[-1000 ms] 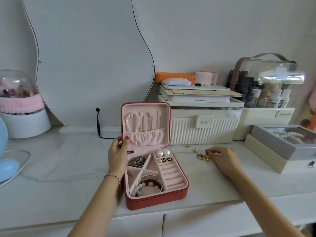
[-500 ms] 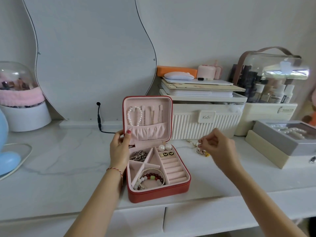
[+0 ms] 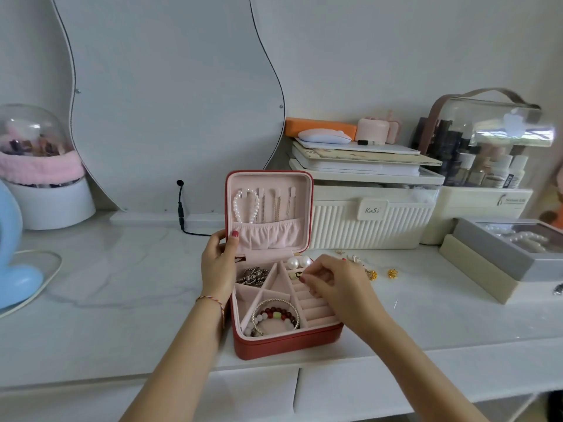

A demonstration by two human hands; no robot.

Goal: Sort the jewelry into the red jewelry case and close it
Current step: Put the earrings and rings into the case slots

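The red jewelry case (image 3: 286, 342) stands open on the white counter, its pink lid upright with a pearl strand (image 3: 245, 207) and thin chains hanging inside. My left hand (image 3: 217, 263) grips the lid's left edge. My right hand (image 3: 332, 284) hovers over the ring rolls at the case's right side, fingertips pinched together on something too small to make out. Bracelets (image 3: 275, 315), a silver chain piece (image 3: 253, 275) and two pearl earrings (image 3: 297, 262) lie in the compartments. Loose gold earrings (image 3: 392, 273) and small pieces (image 3: 353, 257) lie on the counter to the right.
A ribbed white organizer (image 3: 365, 223) stands right behind the case, a curved mirror (image 3: 170, 102) at the back left. A grey and beige box (image 3: 499, 257) with pearls sits at the right, a clear cosmetics bag (image 3: 487, 147) behind it. A blue object (image 3: 15, 269) lies far left.
My right hand picked something from the loose jewelry on the counter and moved left over the case's ring rolls. My left hand stayed on the lid.
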